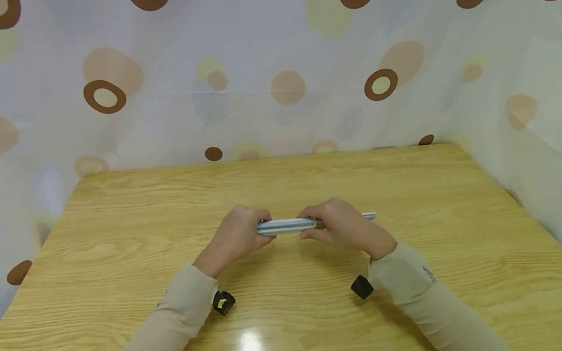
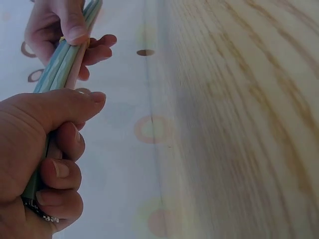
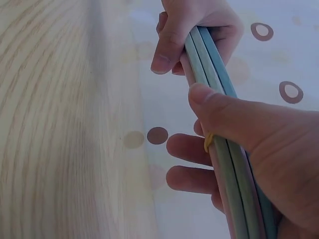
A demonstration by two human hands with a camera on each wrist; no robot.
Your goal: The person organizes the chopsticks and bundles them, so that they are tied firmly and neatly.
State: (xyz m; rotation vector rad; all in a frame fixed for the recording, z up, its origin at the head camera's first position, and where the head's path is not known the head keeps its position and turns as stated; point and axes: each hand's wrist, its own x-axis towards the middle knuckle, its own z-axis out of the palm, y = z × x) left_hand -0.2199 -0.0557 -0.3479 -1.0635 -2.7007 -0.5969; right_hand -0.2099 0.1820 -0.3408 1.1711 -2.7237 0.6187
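A bundle of slim, pastel-coloured sticks (image 1: pixel 285 226) in green, blue and pink lies level between both hands over the table. My left hand (image 1: pixel 237 232) grips its left end, fingers wrapped round it and thumb laid along the top in the left wrist view. Farther right, my right hand (image 1: pixel 344 223) pinches the bundle between thumb and fingers, and the right ends stick out past it. A thin yellow rubber band (image 3: pixel 209 142) circles the sticks at the right hand's thumb. Dark, glittery tips (image 2: pixel 40 211) show below the left hand's little finger.
Beneath the hands spreads a wood-grain table (image 1: pixel 155 199). A pale curtain (image 1: pixel 240 37) with brown and peach ovals hangs behind it and along both sides. Black wrist-worn devices (image 1: pixel 223 302) sit under the beige cuffs.
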